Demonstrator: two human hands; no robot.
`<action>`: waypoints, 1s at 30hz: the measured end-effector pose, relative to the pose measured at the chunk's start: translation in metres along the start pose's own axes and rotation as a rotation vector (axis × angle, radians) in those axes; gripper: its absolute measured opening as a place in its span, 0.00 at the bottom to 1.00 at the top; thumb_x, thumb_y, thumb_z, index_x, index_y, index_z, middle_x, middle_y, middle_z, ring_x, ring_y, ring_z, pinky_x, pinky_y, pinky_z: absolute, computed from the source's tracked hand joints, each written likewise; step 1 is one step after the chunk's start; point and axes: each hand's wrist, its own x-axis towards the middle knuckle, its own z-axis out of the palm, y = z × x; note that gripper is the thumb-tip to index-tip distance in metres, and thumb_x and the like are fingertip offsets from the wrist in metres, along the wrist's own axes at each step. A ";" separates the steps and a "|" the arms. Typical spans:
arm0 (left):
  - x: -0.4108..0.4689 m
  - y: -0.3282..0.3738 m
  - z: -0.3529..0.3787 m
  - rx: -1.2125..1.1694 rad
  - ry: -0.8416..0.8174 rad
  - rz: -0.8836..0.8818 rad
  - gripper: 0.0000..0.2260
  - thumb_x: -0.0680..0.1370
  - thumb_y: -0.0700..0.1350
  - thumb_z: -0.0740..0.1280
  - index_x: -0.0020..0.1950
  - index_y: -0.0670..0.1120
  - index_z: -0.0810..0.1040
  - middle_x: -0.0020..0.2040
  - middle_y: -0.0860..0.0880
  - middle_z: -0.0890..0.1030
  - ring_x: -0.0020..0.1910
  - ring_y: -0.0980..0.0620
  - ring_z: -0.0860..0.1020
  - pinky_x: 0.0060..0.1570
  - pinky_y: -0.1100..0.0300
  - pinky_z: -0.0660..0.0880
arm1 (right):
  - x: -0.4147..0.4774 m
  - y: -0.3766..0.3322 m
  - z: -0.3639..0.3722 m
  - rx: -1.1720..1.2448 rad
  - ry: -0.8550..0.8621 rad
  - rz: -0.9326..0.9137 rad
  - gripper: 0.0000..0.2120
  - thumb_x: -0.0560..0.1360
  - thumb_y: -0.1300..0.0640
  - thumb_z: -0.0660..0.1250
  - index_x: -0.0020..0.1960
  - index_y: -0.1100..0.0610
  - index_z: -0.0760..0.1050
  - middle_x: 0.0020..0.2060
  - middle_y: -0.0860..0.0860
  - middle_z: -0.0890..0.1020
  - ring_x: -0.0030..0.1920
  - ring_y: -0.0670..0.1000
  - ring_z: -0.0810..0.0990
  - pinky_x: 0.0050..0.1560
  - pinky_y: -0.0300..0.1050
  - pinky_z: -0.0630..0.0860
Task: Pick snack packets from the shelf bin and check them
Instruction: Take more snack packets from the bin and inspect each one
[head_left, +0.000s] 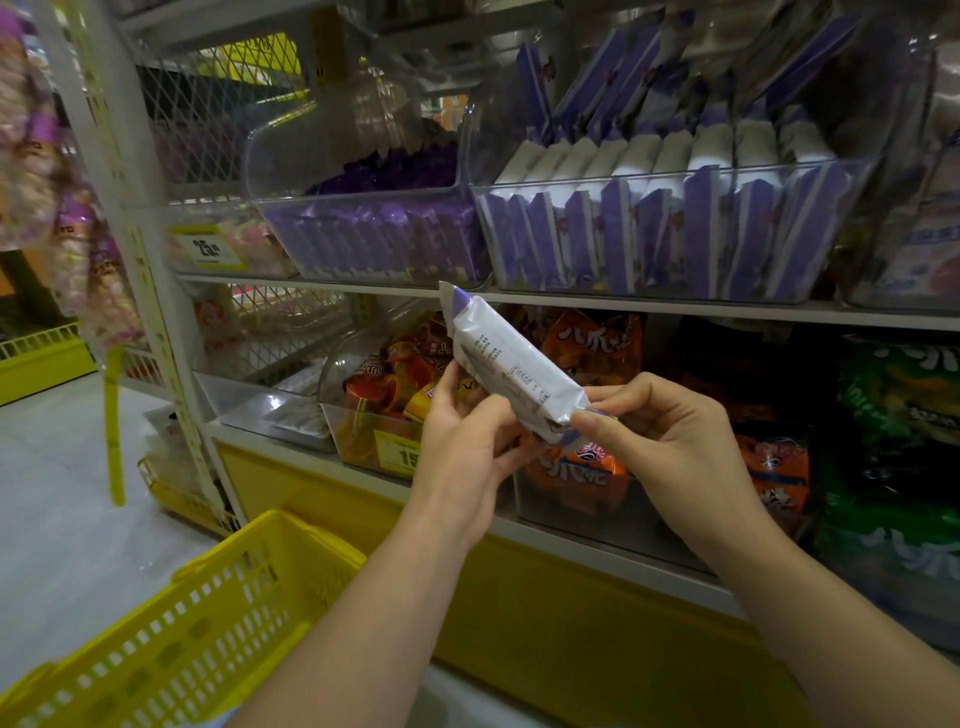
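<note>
I hold one white and purple snack packet in front of the shelf, tilted, its printed back side facing me. My left hand grips its lower left side from below. My right hand pinches its lower right end between thumb and fingers. Above it, a clear shelf bin holds several matching white and purple packets standing in a row.
A second clear bin to the left holds darker purple packets. Orange snack bags and green bags fill the lower shelf. A yellow basket sits at the lower left. A white shelf post stands on the left.
</note>
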 end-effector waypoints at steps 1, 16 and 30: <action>0.000 0.002 -0.001 0.005 -0.013 -0.002 0.30 0.76 0.33 0.65 0.74 0.53 0.62 0.58 0.41 0.82 0.53 0.42 0.83 0.43 0.50 0.82 | 0.001 0.000 -0.001 0.020 0.001 0.016 0.10 0.64 0.58 0.72 0.37 0.64 0.77 0.43 0.49 0.86 0.46 0.47 0.85 0.45 0.39 0.81; -0.003 0.011 -0.010 -0.144 -0.102 -0.025 0.09 0.73 0.46 0.65 0.50 0.46 0.80 0.42 0.48 0.85 0.50 0.41 0.83 0.54 0.40 0.78 | 0.007 0.000 -0.011 0.365 -0.117 0.217 0.06 0.64 0.67 0.67 0.30 0.59 0.76 0.40 0.57 0.86 0.46 0.54 0.86 0.43 0.41 0.82; -0.007 0.014 0.000 0.276 -0.194 0.220 0.31 0.73 0.36 0.70 0.63 0.69 0.68 0.60 0.52 0.81 0.60 0.50 0.80 0.50 0.55 0.80 | 0.009 0.007 -0.015 0.161 0.040 0.221 0.07 0.73 0.63 0.67 0.49 0.54 0.77 0.44 0.49 0.85 0.50 0.50 0.85 0.43 0.41 0.82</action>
